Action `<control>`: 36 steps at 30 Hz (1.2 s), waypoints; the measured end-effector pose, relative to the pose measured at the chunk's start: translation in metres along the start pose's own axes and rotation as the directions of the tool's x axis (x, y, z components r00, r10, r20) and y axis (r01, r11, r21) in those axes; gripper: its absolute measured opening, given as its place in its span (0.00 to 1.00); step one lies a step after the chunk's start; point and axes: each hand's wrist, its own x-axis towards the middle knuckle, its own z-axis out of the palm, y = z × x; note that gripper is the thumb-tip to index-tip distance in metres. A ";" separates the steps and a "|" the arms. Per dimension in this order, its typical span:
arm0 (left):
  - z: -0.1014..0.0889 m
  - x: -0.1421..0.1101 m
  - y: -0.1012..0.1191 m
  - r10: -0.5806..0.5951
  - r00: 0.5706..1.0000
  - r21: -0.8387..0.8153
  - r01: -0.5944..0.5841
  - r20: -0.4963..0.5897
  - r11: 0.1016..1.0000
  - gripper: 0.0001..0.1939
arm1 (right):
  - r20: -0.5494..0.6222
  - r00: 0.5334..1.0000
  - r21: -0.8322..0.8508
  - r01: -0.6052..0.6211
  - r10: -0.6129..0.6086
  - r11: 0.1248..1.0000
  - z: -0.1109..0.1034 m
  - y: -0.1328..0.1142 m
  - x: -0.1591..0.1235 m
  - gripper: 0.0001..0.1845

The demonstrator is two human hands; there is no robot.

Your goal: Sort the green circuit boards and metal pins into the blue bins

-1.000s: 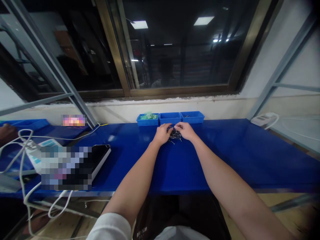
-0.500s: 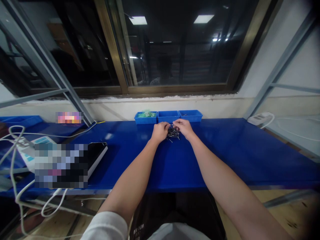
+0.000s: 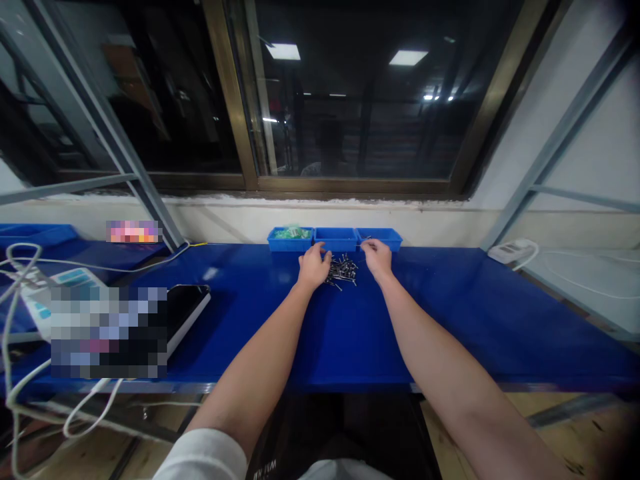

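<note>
A small heap of dark metal screws point(image 3: 344, 268) lies on the blue tabletop between my two hands. My left hand point(image 3: 313, 268) rests at the heap's left edge, its fingers apart and nothing visible in them. To the right of the heap, my right hand point(image 3: 379, 259) is closed in a pinch, with a thin shiny screw point(image 3: 359, 247) sticking out leftward from the fingertips. It is just in front of the right blue bin point(image 3: 391, 240), which has a few small pieces inside. Beside that bin stand the middle blue bin point(image 3: 335, 240) and the left blue bin point(image 3: 277, 245), which holds green-tinted plastic packing point(image 3: 293, 233).
The blue table point(image 3: 240, 320) runs up to the wall under a dark window point(image 3: 360, 120). On the left are a black-topped white device point(image 3: 193, 300), partly blurred out, and loose white cables point(image 3: 10, 333). A white power strip point(image 3: 505, 251) lies at the right end, beside a metal post point(image 3: 520, 160).
My hands have moved apart from above the heap. The left has opened at its left side; the right has drawn rightward toward the right bin with a screw, uncovering more of the heap.
</note>
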 end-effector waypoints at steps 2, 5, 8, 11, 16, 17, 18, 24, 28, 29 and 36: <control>0.001 0.001 -0.004 -0.029 0.999 0.023 0.029 0.017 0.999 0.18 | -0.020 1.000 -0.044 -0.007 0.006 0.999 -0.002 0.005 0.007 0.15; 0.004 0.001 -0.007 -0.040 0.998 0.045 0.038 0.038 0.998 0.17 | 0.006 0.999 -0.027 -0.035 0.036 0.999 -0.002 0.014 0.018 0.21; 0.004 0.002 -0.009 -0.046 0.998 0.069 0.043 0.043 0.997 0.16 | 0.080 0.994 0.096 -0.076 0.069 0.992 0.000 0.022 0.024 0.36; 0.003 0.003 -0.012 -0.065 0.996 0.099 0.059 0.055 0.993 0.16 | 0.082 0.993 0.094 -0.094 0.086 0.991 -0.005 0.025 0.024 0.37; 0.000 0.006 -0.016 -0.084 0.992 0.140 0.071 0.095 0.988 0.15 | 0.077 0.988 -0.346 -0.101 0.136 0.933 -0.017 0.023 0.016 0.18; 0.000 0.006 -0.017 -0.085 0.992 0.143 0.070 0.098 0.987 0.15 | 0.105 0.980 -0.431 -0.109 0.169 0.896 -0.018 0.023 0.014 0.17; 0.000 0.006 -0.017 -0.084 0.991 0.145 0.069 0.100 0.987 0.15 | 0.133 0.970 -0.497 -0.112 0.203 0.860 -0.019 0.022 0.012 0.16; 0.000 0.005 -0.013 -0.067 0.991 0.168 0.048 0.113 0.985 0.14 | 0.184 0.956 -0.618 -0.070 0.230 0.783 -0.016 0.025 0.006 0.09; 0.001 0.003 -0.009 -0.015 0.991 0.153 -0.006 0.136 0.988 0.14 | 0.209 0.972 -0.416 -0.011 0.107 0.910 -0.008 0.021 0.004 0.09; 0.001 0.002 -0.007 0.011 0.990 0.139 -0.031 0.143 0.990 0.14 | 0.232 0.971 -0.329 0.029 0.051 0.944 -0.005 0.019 0.003 0.09; 0.001 -0.001 -0.002 0.248 0.954 -0.036 -0.246 0.168 0.969 0.13 | 0.423 0.884 -0.039 0.237 -0.199 0.971 0.008 0.000 -0.008 0.13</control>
